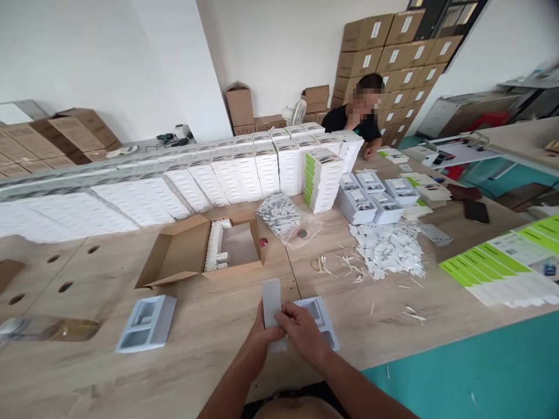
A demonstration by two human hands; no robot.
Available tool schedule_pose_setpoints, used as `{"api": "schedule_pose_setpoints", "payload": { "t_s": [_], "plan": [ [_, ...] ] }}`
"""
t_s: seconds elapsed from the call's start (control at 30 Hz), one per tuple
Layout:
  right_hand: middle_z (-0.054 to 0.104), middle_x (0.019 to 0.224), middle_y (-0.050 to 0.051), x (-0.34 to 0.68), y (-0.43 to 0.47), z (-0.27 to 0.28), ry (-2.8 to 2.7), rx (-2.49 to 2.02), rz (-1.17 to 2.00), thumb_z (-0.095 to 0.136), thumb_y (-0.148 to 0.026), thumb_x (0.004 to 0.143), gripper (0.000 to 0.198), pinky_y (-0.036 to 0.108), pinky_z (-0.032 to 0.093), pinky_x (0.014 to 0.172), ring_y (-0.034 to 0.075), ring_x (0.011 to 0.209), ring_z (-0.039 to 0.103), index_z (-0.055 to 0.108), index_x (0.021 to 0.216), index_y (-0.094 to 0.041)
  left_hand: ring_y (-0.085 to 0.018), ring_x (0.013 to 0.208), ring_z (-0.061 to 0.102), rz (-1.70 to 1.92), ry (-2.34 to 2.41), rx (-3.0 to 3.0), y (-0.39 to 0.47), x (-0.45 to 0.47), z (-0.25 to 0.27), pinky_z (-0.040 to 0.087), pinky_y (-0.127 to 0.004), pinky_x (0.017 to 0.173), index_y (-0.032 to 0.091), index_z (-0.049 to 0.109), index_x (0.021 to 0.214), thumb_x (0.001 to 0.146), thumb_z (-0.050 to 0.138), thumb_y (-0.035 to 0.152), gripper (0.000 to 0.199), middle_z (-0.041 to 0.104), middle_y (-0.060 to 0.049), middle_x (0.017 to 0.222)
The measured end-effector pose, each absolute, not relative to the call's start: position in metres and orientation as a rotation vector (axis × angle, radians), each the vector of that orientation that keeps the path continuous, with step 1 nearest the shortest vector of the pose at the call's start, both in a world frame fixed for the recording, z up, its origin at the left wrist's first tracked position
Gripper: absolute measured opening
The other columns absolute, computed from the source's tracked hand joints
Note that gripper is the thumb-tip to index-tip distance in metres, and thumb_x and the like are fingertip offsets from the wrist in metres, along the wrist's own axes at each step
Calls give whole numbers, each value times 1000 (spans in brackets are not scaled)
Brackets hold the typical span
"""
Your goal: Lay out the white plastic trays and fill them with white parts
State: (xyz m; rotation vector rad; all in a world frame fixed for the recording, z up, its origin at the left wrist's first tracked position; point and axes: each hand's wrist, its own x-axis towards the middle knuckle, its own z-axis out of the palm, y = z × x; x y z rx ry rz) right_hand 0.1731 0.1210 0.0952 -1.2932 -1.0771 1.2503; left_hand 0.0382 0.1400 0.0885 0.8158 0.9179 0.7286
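White strip [271, 302] between both hands [283, 333] (pinched)

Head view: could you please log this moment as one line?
left hand + right hand: hold white strip | grey tray: behind hands | spare tray: left | table

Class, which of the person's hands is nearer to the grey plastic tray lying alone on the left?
Left. The left hand is nearer the grey tray; the right hand lies farther right, beyond it.
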Motion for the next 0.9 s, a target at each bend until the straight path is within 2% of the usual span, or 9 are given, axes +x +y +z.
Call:
{"api": "schedule_pose_setpoints", "payload": {
  "t_s": [0.13,0.23,0.3,0.4,0.47,0.57,0.67,0.83,0.9],
  "plan": [
    [58,59,-2,155,117,82,-757,-1143,1411,73,-48,73,35,25,41,60,13,60,50,62,63,-17,-20,83,59,757,838,773,142,33,98,46,-28,72,21,44,134,57,80,18,85,64,-4,92],
    [62,64,-1,157,109,77,-617,-1058,1458,74,-53,72,39,25,44,61,13,62,53,63,68,-17,-19,82,60,753,734,739,143,35,97,47,-28,71,22,45,134,57,78,13,84,65,-4,94],
    [64,67,-1,173,103,75,-524,-1068,1450,71,-55,75,38,25,45,58,14,60,54,63,76,-18,-21,83,62,730,706,696,143,35,91,48,-30,71,21,50,130,59,76,16,76,67,-6,99],
    [68,71,-1,230,92,62,-376,-1173,1311,68,-56,77,37,25,48,58,15,62,58,61,83,-21,-21,81,63,731,791,615,142,28,76,50,-31,70,16,61,114,65,73,24,51,69,-9,99],
    [69,72,-1,281,81,42,-305,-1284,1128,72,-56,72,38,26,50,62,17,67,61,61,82,-22,-21,81,64,752,865,570,142,19,67,51,-32,73,15,64,109,68,71,27,43,70,-8,98],
    [70,72,1,345,61,3,-270,-1442,1044,73,-56,66,40,29,51,62,20,69,64,63,82,-21,-23,89,66,792,915,548,141,11,59,51,-35,82,18,62,116,71,72,29,48,71,-7,101],
    [70,73,5,365,48,-35,-437,-1591,1125,60,-61,74,44,34,51,64,24,72,65,66,83,-18,-24,93,66,779,955,553,138,14,59,51,-36,84,18,61,120,72,73,34,51,71,-7,101],
    [68,70,6,345,58,-61,-631,-1777,996,56,-63,73,46,34,47,70,25,76,60,65,67,-18,-18,86,63,723,931,592,135,38,70,49,-29,78,18,61,117,73,76,31,49,69,-5,101],
    [68,72,7,348,61,-60,-634,-1800,952,48,-64,78,49,33,46,70,24,77,60,65,70,-19,-17,80,61,732,929,604,135,46,74,48,-28,74,18,59,120,70,78,31,55,68,-3,94]
  ]
}}
